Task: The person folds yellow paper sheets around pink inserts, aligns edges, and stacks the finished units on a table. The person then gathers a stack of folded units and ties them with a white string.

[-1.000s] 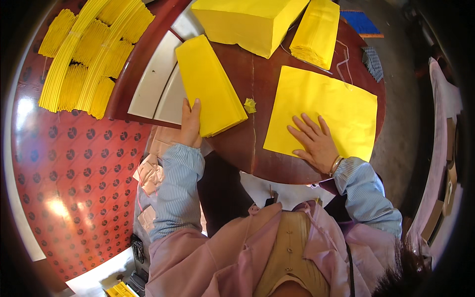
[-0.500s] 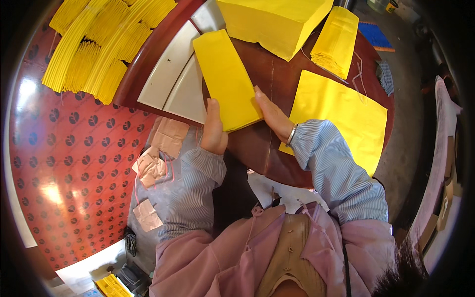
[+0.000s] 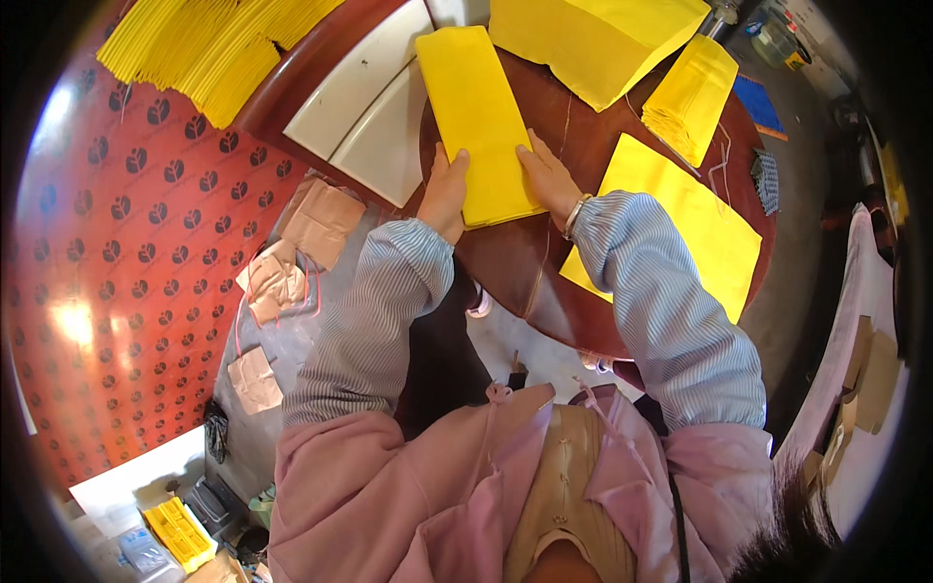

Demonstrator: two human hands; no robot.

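Observation:
A long, narrow stack of folded yellow paper (image 3: 476, 117) lies between my two hands above the round dark red table. My left hand (image 3: 444, 197) grips its lower left side, thumb lying on top. On the opposite side my right hand (image 3: 551, 182), with a bangle at the wrist, presses the lower right edge, its thumb also on the top face. The fingers beneath are partly hidden. Close to my right forearm, a flat yellow sheet (image 3: 680, 223) is partly covered by the striped sleeve. A folded yellow bundle (image 3: 692, 97) and a large yellow block (image 3: 598, 44) sit farther back.
Many folded yellow bundles (image 3: 209, 53) fill the far left, on a red patterned board (image 3: 136, 253). White panels (image 3: 360, 92) border the round table (image 3: 573, 316). Brown paper pieces (image 3: 321, 222) lie left of my arm. Cardboard (image 3: 865, 374) stands at the right.
The folded yellow stack now stands more upright in view and slightly farther right and away from me. Both hands have moved with it, thumbs now resting on top. The view has shifted.

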